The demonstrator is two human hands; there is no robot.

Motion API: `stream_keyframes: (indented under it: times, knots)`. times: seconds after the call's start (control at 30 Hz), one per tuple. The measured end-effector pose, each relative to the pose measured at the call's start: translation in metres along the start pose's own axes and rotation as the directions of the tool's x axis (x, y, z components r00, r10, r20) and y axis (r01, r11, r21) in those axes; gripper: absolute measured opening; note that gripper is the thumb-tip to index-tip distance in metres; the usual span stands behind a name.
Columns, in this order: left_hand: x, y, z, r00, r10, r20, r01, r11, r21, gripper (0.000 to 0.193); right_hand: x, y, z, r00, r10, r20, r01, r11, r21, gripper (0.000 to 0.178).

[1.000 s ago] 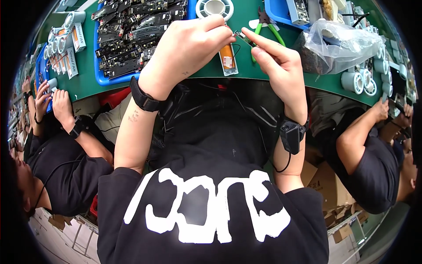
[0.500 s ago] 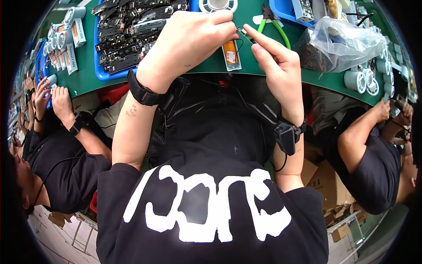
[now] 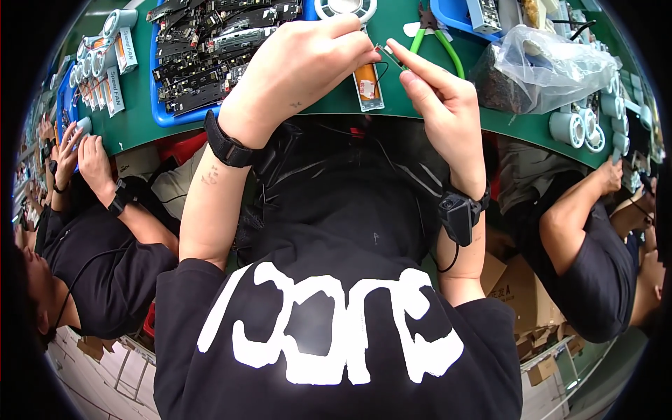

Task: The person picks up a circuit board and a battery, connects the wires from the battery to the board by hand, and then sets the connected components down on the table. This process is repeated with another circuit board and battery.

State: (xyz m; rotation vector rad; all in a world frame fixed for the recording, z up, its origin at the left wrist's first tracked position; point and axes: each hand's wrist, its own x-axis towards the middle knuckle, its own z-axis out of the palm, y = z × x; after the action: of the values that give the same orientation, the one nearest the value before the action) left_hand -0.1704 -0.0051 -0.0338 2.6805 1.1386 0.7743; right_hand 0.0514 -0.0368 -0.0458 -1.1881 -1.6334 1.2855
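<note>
My right hand (image 3: 448, 105) pinches a small, narrow circuit board (image 3: 393, 59) between thumb and index finger, above the bench. Close to the board's far end, my left hand (image 3: 308, 70) has its fingers pressed together; whatever they grip is hidden behind them. Beneath my hands lies a handheld fan casing (image 3: 369, 98), its inside showing an orange battery (image 3: 366, 78) with a white label. Its round white fan head (image 3: 367, 10) points away from me, partly covered by my left hand. A thin dark wire (image 3: 384, 70) curves between the board and the casing.
A blue tray (image 3: 155, 91) full of black circuit boards sits at left. Green-handled cutters (image 3: 448, 52) lie beyond my right hand. Right of them are a clear plastic bag (image 3: 539, 70) and several fan casings (image 3: 565, 129). Co-workers (image 3: 105, 231) sit on both sides.
The fan head has shifted slightly left and toward me. My left fingertips have moved a little, while my right hand keeps its pinch on the circuit board.
</note>
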Motion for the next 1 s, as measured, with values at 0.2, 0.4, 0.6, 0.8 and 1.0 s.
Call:
stream_keyframes:
  times: [0.2, 0.4, 0.6, 0.8, 1.0]
  knots:
    - [-0.003, 0.008, 0.012, 0.984, -0.078, -0.163, 0.068, 0.996, -0.066, 0.015, -0.002, -0.005, 0.007, 0.994, 0.097, -0.047, -0.084, 0.971, 0.223, 0.037]
    - [-0.008, 0.024, 0.022, 0.897, -0.305, -0.318, 0.236, 0.942, -0.237, 0.021, -0.004, 0.005, 0.012, 0.977, 0.174, -0.119, -0.1, 0.88, 0.463, 0.036]
    - [-0.015, 0.028, 0.018, 0.864, -0.396, -0.31, 0.315, 0.907, -0.279, 0.021, -0.001, 0.006, 0.015, 0.974, 0.208, -0.094, -0.12, 0.816, 0.565, 0.038]
    - [-0.015, 0.024, 0.02, 0.89, -0.265, -0.37, 0.203, 0.959, -0.199, 0.018, -0.001, 0.005, 0.017, 0.969, 0.223, -0.104, -0.128, 0.819, 0.559, 0.037]
    - [-0.018, 0.022, 0.021, 0.924, -0.227, -0.306, 0.168, 0.964, -0.207, 0.026, -0.003, 0.007, 0.02, 0.974, 0.213, -0.079, -0.134, 0.821, 0.555, 0.038]
